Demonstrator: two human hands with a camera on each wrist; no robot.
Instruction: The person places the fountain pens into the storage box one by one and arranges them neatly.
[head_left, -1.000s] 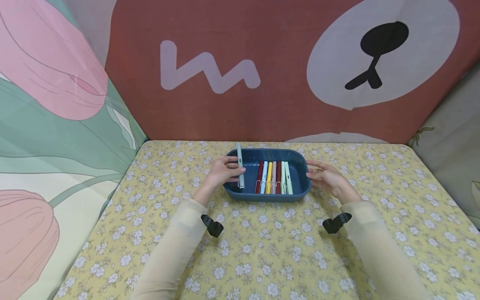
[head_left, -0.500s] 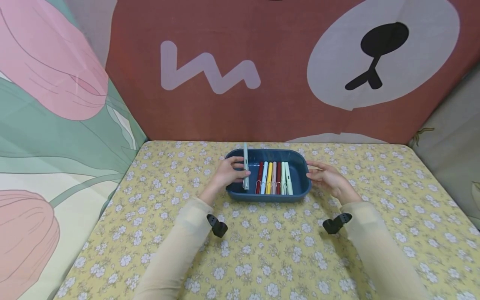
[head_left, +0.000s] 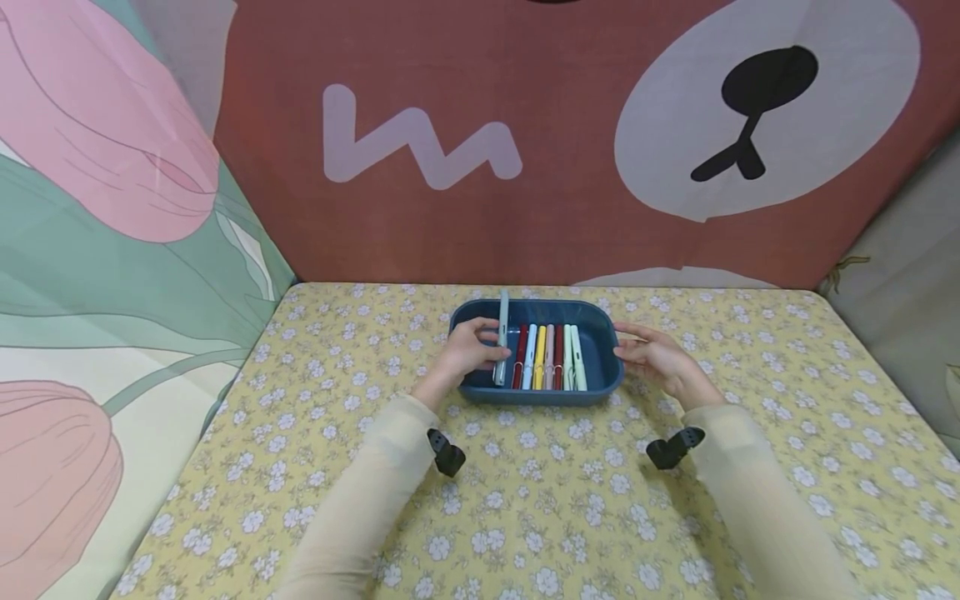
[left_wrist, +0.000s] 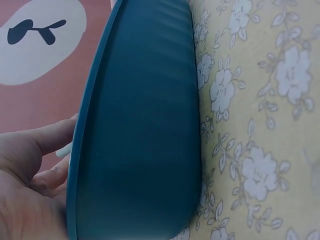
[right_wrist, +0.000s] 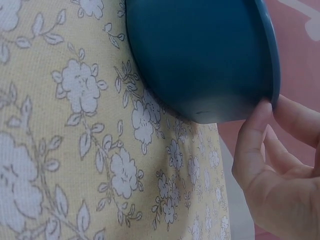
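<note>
A pale blue-green pen [head_left: 503,313] is pinched in my left hand [head_left: 468,348], over the left part of a dark blue tray [head_left: 542,399]. The pen stands tilted, its far end raised above the row inside. To its right, several capped pens with wire clips lie side by side in the tray, among them a dark red pen [head_left: 521,346], a light blue pen [head_left: 530,354] and a yellow pen [head_left: 540,350]. My right hand [head_left: 662,360] holds the tray's right rim between thumb and finger. In the left wrist view, the tray wall [left_wrist: 140,120] hides most of the held pen.
A yellow floral cloth [head_left: 525,500] covers the table under the tray. Behind the table stands a reddish-brown backdrop [head_left: 450,233] with a printed cartoon face. Printed fabric [head_left: 142,333] hangs at the left side. Each sleeve carries a black wrist camera [head_left: 446,452].
My left hand has carried the pen rightward and slightly lower, closer to the dark red pen at the row's left end. The right hand and the row of pens stay put.
</note>
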